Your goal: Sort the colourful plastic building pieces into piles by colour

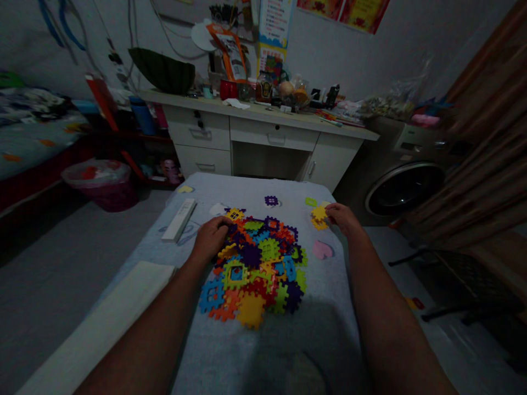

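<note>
A heap of notched plastic building pieces in several colours covers the middle of the cloth-covered table. My left hand is at the heap's upper left edge, its fingers bent together beside a yellow window piece. What those fingertips grip, if anything, is hidden. Over at the table's right edge, my right hand pinches a yellow notched piece, with more yellow showing just beneath it. A green frame piece lies close behind. A purple window piece rests apart, beyond the heap.
A white oblong box lies left of the heap, and a long pale board runs along the table's left side. A pink heart shape is printed on the tablecloth. Behind stand a cluttered desk and a washing machine.
</note>
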A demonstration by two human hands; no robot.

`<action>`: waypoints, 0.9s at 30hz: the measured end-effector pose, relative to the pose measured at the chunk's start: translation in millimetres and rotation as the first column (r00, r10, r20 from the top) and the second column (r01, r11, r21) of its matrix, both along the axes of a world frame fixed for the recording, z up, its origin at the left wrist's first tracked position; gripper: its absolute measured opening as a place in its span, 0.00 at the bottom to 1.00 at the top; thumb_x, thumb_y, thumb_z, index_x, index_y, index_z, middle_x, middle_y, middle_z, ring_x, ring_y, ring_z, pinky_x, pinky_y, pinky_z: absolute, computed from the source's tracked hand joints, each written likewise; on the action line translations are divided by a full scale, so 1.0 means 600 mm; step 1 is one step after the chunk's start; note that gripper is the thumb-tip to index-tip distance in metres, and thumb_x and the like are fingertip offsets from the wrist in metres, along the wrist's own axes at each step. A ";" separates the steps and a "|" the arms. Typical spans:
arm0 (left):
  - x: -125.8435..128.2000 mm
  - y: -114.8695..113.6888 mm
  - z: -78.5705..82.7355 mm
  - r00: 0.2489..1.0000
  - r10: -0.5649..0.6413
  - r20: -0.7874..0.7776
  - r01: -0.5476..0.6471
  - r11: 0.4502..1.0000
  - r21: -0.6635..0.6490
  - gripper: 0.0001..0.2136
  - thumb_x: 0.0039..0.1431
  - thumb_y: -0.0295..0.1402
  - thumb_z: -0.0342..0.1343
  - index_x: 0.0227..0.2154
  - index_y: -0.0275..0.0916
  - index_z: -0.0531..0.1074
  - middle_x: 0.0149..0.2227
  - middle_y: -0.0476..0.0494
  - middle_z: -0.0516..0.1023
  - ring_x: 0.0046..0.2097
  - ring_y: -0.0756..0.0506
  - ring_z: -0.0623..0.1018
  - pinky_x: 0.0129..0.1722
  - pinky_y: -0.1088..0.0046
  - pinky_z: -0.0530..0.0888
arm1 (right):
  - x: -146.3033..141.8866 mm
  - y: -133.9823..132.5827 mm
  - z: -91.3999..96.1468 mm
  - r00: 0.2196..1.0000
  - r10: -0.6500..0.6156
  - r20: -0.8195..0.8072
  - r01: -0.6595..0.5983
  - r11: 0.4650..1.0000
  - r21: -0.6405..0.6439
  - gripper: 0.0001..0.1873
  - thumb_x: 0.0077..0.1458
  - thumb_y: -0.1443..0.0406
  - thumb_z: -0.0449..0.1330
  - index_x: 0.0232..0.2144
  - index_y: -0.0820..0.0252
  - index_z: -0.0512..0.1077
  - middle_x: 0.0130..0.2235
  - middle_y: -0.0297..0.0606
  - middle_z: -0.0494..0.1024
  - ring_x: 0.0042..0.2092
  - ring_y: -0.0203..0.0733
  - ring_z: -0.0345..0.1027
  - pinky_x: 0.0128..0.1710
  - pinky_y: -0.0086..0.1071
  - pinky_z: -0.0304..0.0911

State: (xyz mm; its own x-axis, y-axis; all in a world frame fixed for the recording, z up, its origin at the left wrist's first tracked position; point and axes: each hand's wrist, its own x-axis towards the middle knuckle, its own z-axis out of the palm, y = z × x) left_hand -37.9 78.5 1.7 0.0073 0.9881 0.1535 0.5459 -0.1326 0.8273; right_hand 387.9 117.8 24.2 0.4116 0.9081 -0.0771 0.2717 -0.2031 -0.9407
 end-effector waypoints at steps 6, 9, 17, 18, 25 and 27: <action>-0.002 0.004 -0.009 1.000 0.005 0.021 -0.004 1.000 -0.021 0.15 0.48 0.35 0.47 0.36 0.42 0.75 0.36 0.46 0.81 0.39 0.42 0.78 0.36 0.69 0.73 | 0.006 -0.028 -0.018 0.891 0.017 0.454 -0.004 1.000 -0.029 0.14 0.43 0.61 0.64 0.34 0.60 0.74 0.34 0.38 0.76 0.34 0.42 0.70 0.34 0.34 0.64; -0.002 0.003 -0.009 1.000 0.005 0.017 -0.005 1.000 -0.028 0.15 0.48 0.35 0.47 0.37 0.42 0.75 0.36 0.46 0.81 0.39 0.42 0.78 0.36 0.69 0.73 | -0.003 -0.033 -0.020 0.761 0.122 0.637 -0.076 0.992 -0.100 0.29 0.40 0.56 0.69 0.45 0.59 0.74 0.43 0.44 0.76 0.42 0.46 0.71 0.42 0.37 0.65; -0.001 0.003 -0.003 1.000 -0.002 -0.016 0.002 1.000 -0.001 0.16 0.48 0.36 0.46 0.36 0.41 0.75 0.38 0.44 0.81 0.41 0.41 0.78 0.40 0.67 0.73 | -0.035 -0.037 -0.017 0.564 0.223 0.795 -0.130 0.975 -0.181 0.28 0.45 0.60 0.67 0.49 0.63 0.72 0.46 0.49 0.73 0.43 0.47 0.70 0.45 0.36 0.64; -0.001 0.003 -0.002 1.000 0.003 -0.022 -0.003 1.000 -0.003 0.16 0.48 0.36 0.46 0.36 0.41 0.75 0.38 0.44 0.81 0.41 0.41 0.78 0.40 0.67 0.73 | -0.038 -0.036 -0.019 0.563 0.200 0.802 -0.123 0.980 -0.158 0.27 0.45 0.60 0.67 0.48 0.63 0.73 0.46 0.48 0.73 0.43 0.47 0.70 0.46 0.36 0.64; 0.000 0.000 -0.001 1.000 0.003 0.005 -0.003 1.000 -0.018 0.16 0.49 0.36 0.46 0.37 0.42 0.75 0.36 0.46 0.81 0.40 0.42 0.78 0.38 0.68 0.73 | -0.044 -0.022 -0.035 0.593 0.110 0.798 -0.130 0.991 -0.039 0.22 0.48 0.59 0.65 0.45 0.63 0.73 0.44 0.45 0.74 0.45 0.47 0.68 0.50 0.37 0.62; 0.000 0.000 0.000 1.000 0.002 -0.005 -0.002 1.000 -0.007 0.16 0.49 0.36 0.46 0.37 0.41 0.75 0.36 0.46 0.81 0.40 0.41 0.78 0.39 0.68 0.73 | -0.043 -0.020 -0.038 0.598 0.103 0.795 -0.137 0.990 -0.025 0.21 0.49 0.58 0.65 0.44 0.62 0.74 0.43 0.44 0.74 0.45 0.47 0.68 0.49 0.37 0.62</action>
State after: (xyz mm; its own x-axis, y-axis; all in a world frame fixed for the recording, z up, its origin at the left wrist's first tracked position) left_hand -38.1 78.2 1.5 0.0057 0.9892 0.1463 0.5501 -0.1253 0.8256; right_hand 362.3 105.5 1.6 0.1831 0.9487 0.2577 0.9330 -0.0851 -0.3496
